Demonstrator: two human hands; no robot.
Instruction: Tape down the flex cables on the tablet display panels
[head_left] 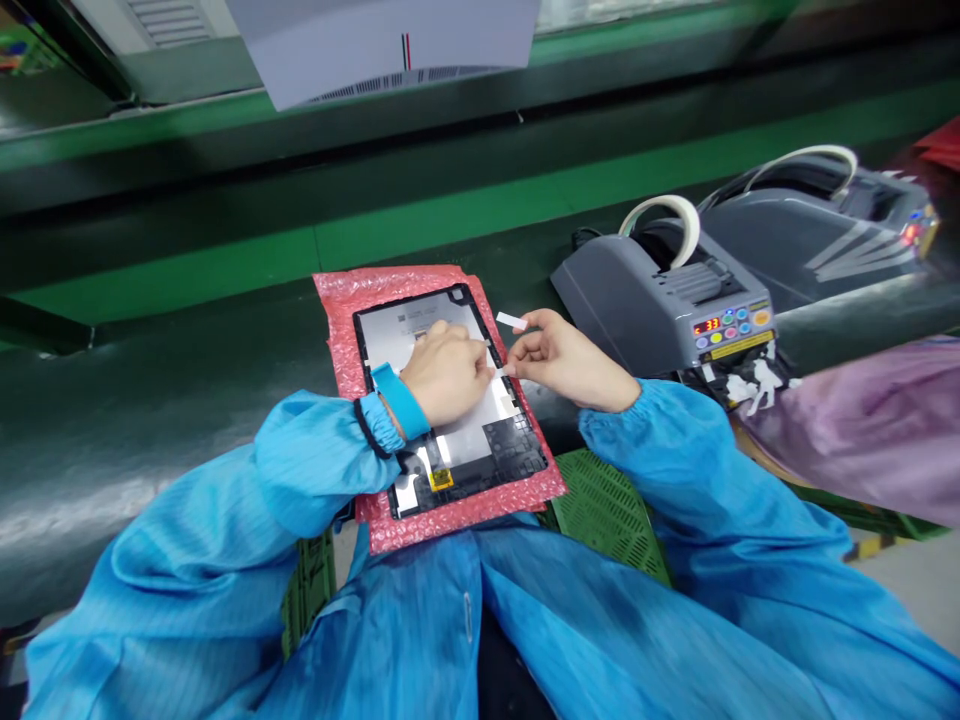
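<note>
Lengthwise fore-and-aft, the tablet panel (pixel 466 440), far end slightly leftward.

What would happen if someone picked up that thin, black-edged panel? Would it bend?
The panel is probably fairly stiff, as it looks flat on the wrinkled pink bubble wrap. It may be fragile, being broad and thin. Its smooth, shiny surface could also feel slippery.
</note>
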